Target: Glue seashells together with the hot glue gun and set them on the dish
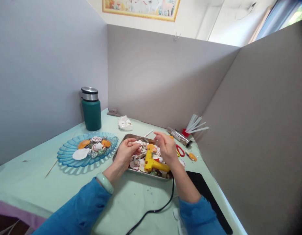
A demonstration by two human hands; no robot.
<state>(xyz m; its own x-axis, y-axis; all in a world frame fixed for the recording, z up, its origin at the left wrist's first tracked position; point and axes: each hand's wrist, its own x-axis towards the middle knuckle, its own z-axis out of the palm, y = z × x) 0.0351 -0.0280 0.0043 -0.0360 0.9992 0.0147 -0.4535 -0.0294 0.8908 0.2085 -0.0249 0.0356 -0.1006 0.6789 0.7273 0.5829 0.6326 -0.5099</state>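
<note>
My left hand (127, 152) hovers over the metal tray (121, 147) with its fingers closed on a small pale shell (138, 143). My right hand (166, 147) is raised just right of it, fingers curled in a pinch; what they hold is too small to make out. Several shells fill the tray, and a yellow glue gun (153, 164) lies on them between my wrists. Its black cord (155, 209) runs toward me. I wear blue sleeves and a pale green bangle (105, 182) on the left wrist.
A blue glass plate (67, 155) with several shells sits to the left. Behind it stands a green flask (91, 109). Glue sticks (196, 125), red scissors (180, 150) and a tube lie at the back right. A black pad (204, 192) lies near right. Grey partitions enclose the table.
</note>
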